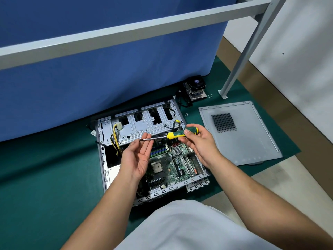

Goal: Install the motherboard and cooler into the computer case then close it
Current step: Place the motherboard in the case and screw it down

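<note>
The green printed-circuit motherboard [173, 165] already lies inside the open grey steel computer case [108, 159], which rests on its side on the dark green work mat [45, 177]. Its square silver processor [156, 167] sits bare, so the cooler is not yet mounted. Whether the board's screws are all in cannot be told from this view; the mounting holes are too small to read.

The black-finned cooler with its round fan [195, 87] stands on the mat at about one o'clock from the case, well apart from it, with a few small silver screws [210, 95] just beside it. The flat grey perforated side panel [241, 132] lies on the mat at three o'clock from the case, so closing is still to come.

The right hand [200, 141] grips the green-and-yellow handle of a screwdriver [177, 133], held over the case with the shaft pointing towards nine o'clock. The left hand [138, 157] is spread, palm up, its fingertips [146, 137] touching the shaft near the tip.

By my judgement the task is roughly a third done: board placed, with the cooler and the panel left.
</note>
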### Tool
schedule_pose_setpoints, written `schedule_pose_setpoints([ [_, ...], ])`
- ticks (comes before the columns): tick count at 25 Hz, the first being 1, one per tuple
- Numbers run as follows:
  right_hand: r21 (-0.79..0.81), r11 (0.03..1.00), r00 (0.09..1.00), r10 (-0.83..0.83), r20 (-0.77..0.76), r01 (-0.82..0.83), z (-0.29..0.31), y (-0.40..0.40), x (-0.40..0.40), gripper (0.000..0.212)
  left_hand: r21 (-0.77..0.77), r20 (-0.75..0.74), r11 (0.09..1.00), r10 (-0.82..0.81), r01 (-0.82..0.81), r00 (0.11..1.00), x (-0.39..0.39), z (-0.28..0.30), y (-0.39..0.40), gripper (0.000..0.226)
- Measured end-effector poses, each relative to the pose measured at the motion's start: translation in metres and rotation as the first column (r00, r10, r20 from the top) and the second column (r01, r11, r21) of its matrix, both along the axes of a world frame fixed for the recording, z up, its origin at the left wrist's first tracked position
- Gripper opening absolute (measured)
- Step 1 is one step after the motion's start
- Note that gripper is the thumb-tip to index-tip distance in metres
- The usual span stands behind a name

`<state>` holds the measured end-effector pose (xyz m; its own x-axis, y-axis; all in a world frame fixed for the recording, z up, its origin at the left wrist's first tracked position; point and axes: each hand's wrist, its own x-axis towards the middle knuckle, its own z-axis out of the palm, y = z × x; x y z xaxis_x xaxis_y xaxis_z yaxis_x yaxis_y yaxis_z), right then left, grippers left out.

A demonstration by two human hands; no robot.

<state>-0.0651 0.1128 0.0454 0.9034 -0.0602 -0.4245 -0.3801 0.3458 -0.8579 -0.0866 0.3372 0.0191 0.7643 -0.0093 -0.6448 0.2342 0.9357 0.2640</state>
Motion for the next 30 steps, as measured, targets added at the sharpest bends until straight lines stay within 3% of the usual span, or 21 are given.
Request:
schedule_pose_setpoints([
  [16,-0.086,0.996,0.998,0.032,0.055,-0.028,-0.007,-0.01,-0.001,0.029,0.077,-0.015,0.993,-0.089,0.089,0.996,-0.008,-0.012,-0.007,0.018],
  [18,-0.109,0.994,0.998,0.033,0.049,-0.027,-0.005,-0.015,0.001,0.029,0.152,-0.046,0.979,-0.133,0.138,0.99,-0.01,-0.016,-0.006,0.024],
  [21,-0.173,0.985,0.996,0.042,0.078,-0.027,0.002,-0.027,0.008,0.027,0.435,-0.074,0.877,-0.19,0.204,0.979,-0.012,-0.02,0.002,0.022],
  [23,-0.266,0.963,0.991,0.082,0.11,-0.051,0.006,-0.035,0.014,0.027,0.674,-0.049,0.709,-0.238,0.208,0.97,-0.014,-0.018,0.011,0.016],
  [24,-0.32,0.945,0.986,0.114,0.124,-0.069,0.007,-0.038,0.018,0.029,0.804,-0.047,0.558,-0.287,0.207,0.957,-0.015,-0.016,0.017,0.015],
  [26,-0.418,0.903,0.973,0.178,0.146,-0.102,0.009,-0.042,0.024,0.033,0.97,-0.097,0.159,-0.439,0.183,0.893,-0.017,-0.016,0.029,0.017],
  [28,-0.501,0.856,0.959,0.237,0.158,-0.129,0.011,-0.044,0.029,0.036,0.966,-0.218,-0.241,-0.555,0.096,0.803,-0.017,-0.02,0.041,0.022],
  [30,-0.601,0.784,0.937,0.309,0.164,-0.154,0.01,-0.045,0.032,0.033,0.825,-0.336,-0.563,-0.545,-0.039,0.768,-0.011,-0.03,0.052,0.033],
])
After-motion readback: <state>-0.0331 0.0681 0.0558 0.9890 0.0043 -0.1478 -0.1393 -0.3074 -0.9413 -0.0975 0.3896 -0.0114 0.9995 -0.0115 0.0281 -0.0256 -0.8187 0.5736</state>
